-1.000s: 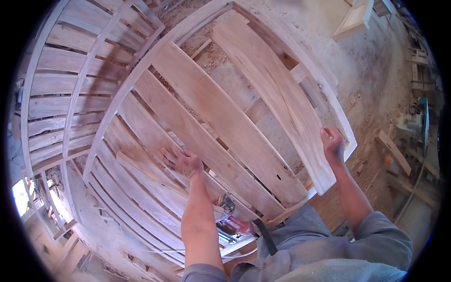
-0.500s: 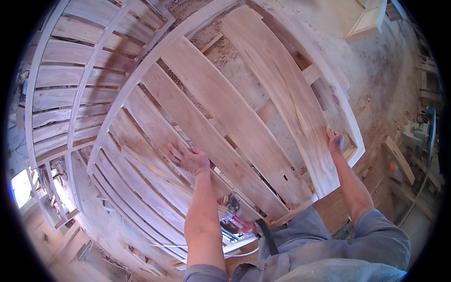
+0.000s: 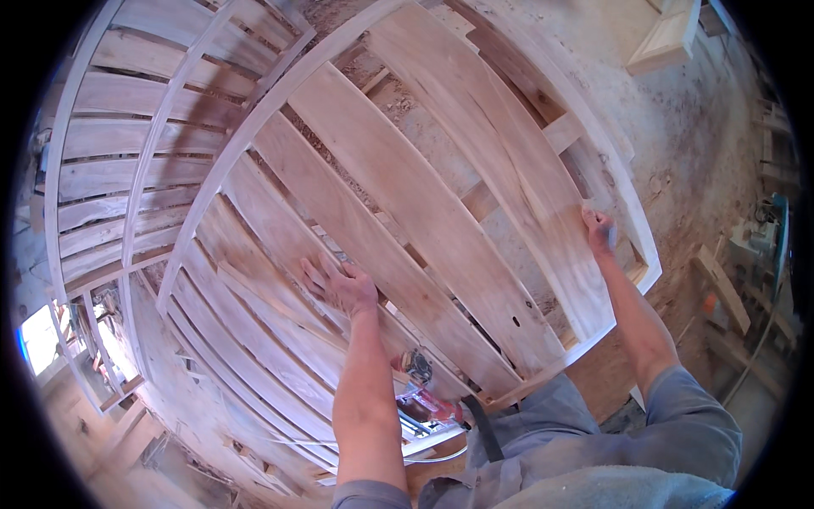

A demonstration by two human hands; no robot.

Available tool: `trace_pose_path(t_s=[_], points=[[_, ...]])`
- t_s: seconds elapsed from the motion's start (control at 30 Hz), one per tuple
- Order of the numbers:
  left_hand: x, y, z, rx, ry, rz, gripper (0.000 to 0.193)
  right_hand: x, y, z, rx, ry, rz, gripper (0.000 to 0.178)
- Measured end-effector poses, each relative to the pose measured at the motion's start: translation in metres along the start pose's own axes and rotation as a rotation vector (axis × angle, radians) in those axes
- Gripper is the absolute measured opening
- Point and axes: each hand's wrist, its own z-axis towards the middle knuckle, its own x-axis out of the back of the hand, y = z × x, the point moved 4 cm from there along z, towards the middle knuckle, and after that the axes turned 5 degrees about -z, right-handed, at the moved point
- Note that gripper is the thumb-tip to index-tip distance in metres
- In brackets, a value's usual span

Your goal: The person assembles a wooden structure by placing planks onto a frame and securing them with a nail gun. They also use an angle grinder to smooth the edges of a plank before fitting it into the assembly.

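Observation:
My right hand (image 3: 600,229) is closed around the right edge of a wide, pale wooden plank (image 3: 509,153). This plank lies inside a large wooden frame (image 3: 632,208), its far end over the far rail and its near end by the near rail. With fingers spread, my left hand (image 3: 346,287) rests flat on one of the narrower slats (image 3: 254,191), holding nothing. Between the two hands run other boards, among them a knotted board (image 3: 424,220) just left of the wide plank, with a broad gap between them.
A second slatted frame (image 3: 140,178) stands at the left. A red power tool (image 3: 437,407) sits by the near rail, close to my body. A loose thin strip (image 3: 271,293) lies across the left slats. Wood pieces (image 3: 721,288) lie at the right on the dusty floor.
The wide plank has shifted away from me and to the left, its near end drawing back from the near rail. My right hand moved along with it; the left stayed put.

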Motion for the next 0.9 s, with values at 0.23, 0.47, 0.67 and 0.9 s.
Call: trace_pose_path(t_s=[0.23, 0.47, 0.67, 0.9], points=[[-0.004, 0.004, 0.0, 0.013, -0.021, 0.028, 0.053, 0.011, -0.033, -0.011, 0.042, 0.121, -0.063, 0.028], [-0.008, -0.005, -0.003, 0.02, -0.024, 0.035, 0.053, 0.004, -0.074, -0.168, 0.303, -0.082, -0.045, 0.022], [-0.002, -0.003, 0.001, 0.028, -0.023, 0.021, 0.051, -0.036, -0.095, -0.212, 0.428, -0.235, -0.324, 0.036], [-0.001, -0.002, 0.0, 0.061, -0.062, -0.023, 0.053, -0.068, -0.082, -0.224, 0.261, -0.121, -0.247, 0.035]])
